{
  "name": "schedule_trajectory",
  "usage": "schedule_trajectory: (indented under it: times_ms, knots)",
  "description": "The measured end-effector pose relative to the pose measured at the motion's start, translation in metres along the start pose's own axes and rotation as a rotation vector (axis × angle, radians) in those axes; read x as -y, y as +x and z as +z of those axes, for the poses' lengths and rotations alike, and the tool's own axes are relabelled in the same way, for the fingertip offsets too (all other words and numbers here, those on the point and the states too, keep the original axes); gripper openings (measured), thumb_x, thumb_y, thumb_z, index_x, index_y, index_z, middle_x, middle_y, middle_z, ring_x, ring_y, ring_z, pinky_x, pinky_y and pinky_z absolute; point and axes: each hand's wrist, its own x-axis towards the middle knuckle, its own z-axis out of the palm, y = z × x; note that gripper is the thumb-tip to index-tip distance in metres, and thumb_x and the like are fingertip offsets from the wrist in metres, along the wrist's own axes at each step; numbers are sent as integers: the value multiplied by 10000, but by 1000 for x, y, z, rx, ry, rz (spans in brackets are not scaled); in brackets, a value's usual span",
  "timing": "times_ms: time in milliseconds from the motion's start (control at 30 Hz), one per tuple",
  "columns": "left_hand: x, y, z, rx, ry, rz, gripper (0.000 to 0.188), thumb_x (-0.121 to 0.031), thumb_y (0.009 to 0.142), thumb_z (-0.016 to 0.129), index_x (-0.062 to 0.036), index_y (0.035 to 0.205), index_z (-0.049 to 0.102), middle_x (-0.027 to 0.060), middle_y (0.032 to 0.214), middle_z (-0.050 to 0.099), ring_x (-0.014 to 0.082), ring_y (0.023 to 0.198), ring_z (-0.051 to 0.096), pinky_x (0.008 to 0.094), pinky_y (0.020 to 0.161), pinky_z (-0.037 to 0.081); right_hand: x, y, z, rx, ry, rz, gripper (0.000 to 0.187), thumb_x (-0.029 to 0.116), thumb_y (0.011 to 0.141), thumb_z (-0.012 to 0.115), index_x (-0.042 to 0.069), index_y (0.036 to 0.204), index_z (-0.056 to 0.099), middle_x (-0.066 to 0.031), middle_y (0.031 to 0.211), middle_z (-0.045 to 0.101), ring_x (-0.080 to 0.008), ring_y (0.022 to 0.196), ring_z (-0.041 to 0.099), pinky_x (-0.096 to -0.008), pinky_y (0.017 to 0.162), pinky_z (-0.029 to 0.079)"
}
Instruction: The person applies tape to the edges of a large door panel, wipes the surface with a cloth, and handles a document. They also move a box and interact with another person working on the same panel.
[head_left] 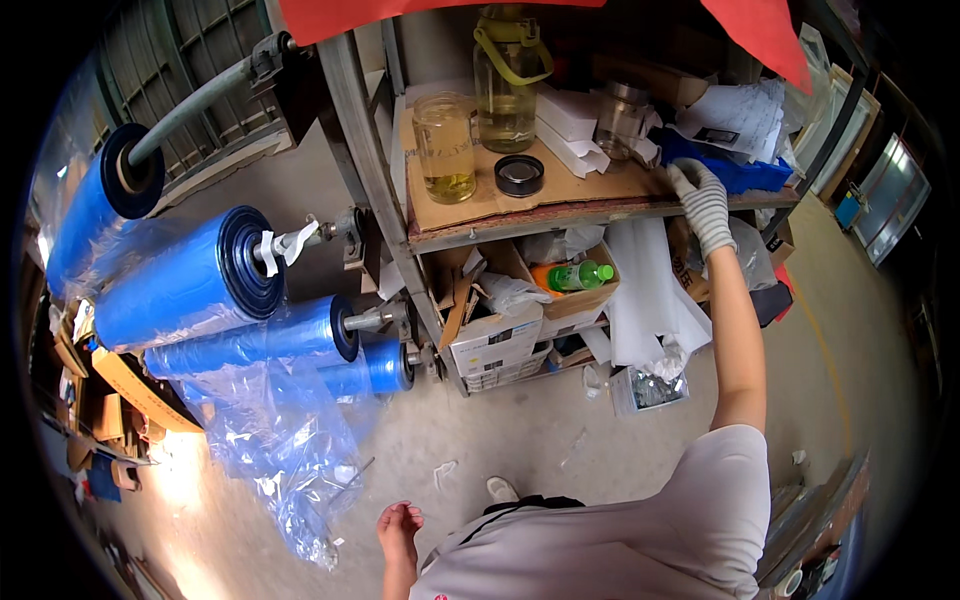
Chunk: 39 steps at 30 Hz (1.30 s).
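My right hand wears a pale striped knit glove and reaches to the front edge of the shelf. Its fingers are bent and held together against the near corner of a blue plastic bin; what they grip, if anything, is hidden. Loose papers lie over that bin. To its left stands a clear glass jar with a metal lid. Low by my body, my bare left hand hangs with its fingers curled in and nothing visible in them.
On the cardboard-topped shelf are an open jar of yellowish liquid, a black lid and a green-handled jug. Below sit boxes with a green bottle. Rolls of blue film fill the left; loose plastic film trails onto the floor.
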Motion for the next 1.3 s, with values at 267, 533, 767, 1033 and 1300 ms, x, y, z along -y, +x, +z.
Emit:
schedule_trajectory:
  times_ms: [267,533,767,1033,1300]
  knots:
    - [5,-7,3,-53,-21,-155,174,-144,922,470,-29,959,596,68,807,648,137,669,605,259,653,498,-90,-103,41,287,400,304,264,211,895,580,-4,1046,612,-54,876,633,-89,695,554,-211,622,463]
    - [-12,-50,-31,-147,-171,-4,181,-194,937,501,-56,991,604,21,828,636,81,689,592,220,659,480,-65,-388,191,1564,-27,-120,288,216,834,635,49,1067,612,-146,911,657,-245,811,630,-345,744,500]
    - [-177,-197,-104,-357,-61,803,195,-147,931,516,11,991,612,61,790,595,131,727,573,265,655,471,92,-481,238,1830,-208,-726,332,324,824,596,76,1044,624,-178,940,653,-322,881,630,-397,795,487]
    - [-228,-403,-202,-904,958,2011,142,-17,794,649,22,931,653,91,761,649,165,634,600,246,548,459,230,-552,261,1687,-299,-1055,346,340,829,574,87,1060,620,-161,969,656,-314,905,628,-402,811,484]
    - [-183,-506,-255,-1240,1492,2225,147,-43,801,646,9,938,647,93,787,642,173,661,601,262,561,465,348,-697,274,1855,-321,-1390,367,365,832,568,120,1100,620,-117,1011,660,-280,935,629,-380,834,488]
